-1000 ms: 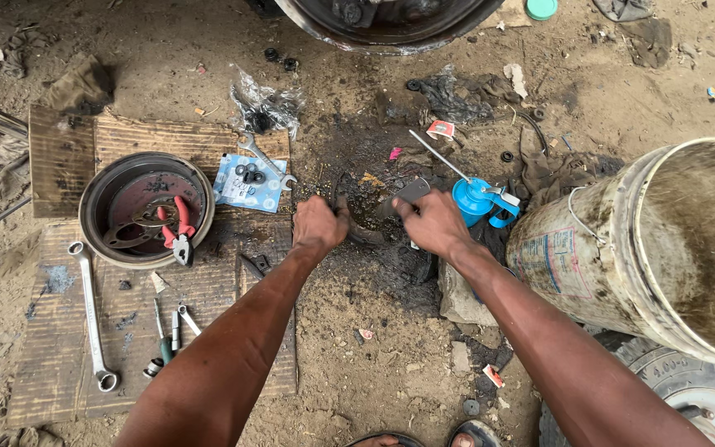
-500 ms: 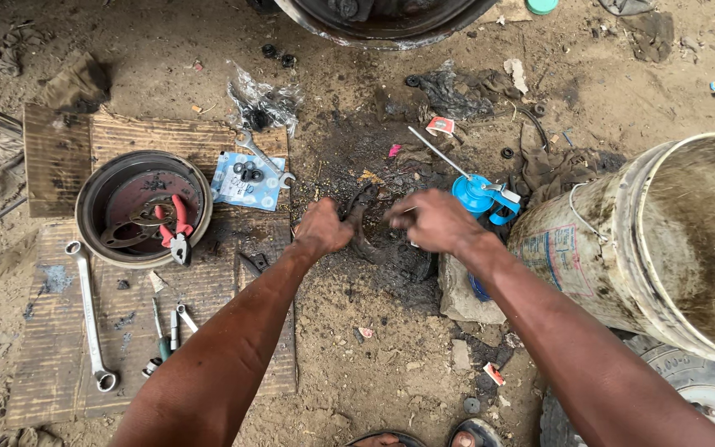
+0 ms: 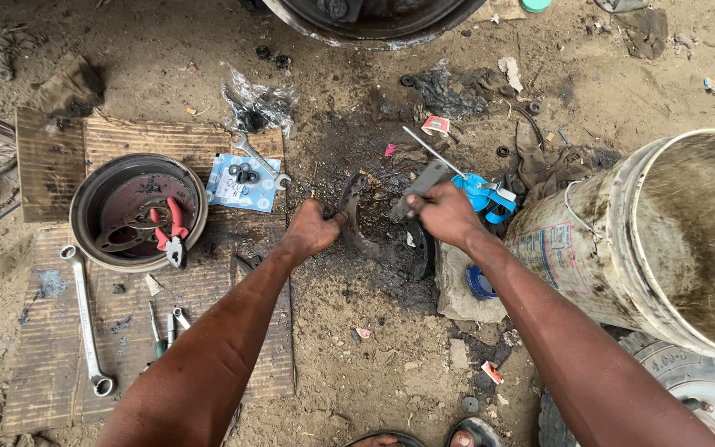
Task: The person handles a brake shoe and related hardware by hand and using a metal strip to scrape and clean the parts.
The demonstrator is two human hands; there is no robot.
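Though greasy, curved brake shoe [image 3: 356, 222]

Left hand [image 3: 312, 230] gripping curved brake shoe [image 3: 351, 217] over oily dirt; right hand [image 3: 448, 215] holding grey flat tool [image 3: 420, 186] against it. Drum [image 3: 138, 212] with red pliers [image 3: 171, 232] on cardboard [image 3: 51, 165]; spanner [image 3: 84, 319] below; bucket [image 3: 647, 240] at right.

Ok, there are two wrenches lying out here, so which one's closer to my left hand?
The short wrench lying across the blue packet, just up from your left hand. The long wrench lies far off on the cardboard's left side.
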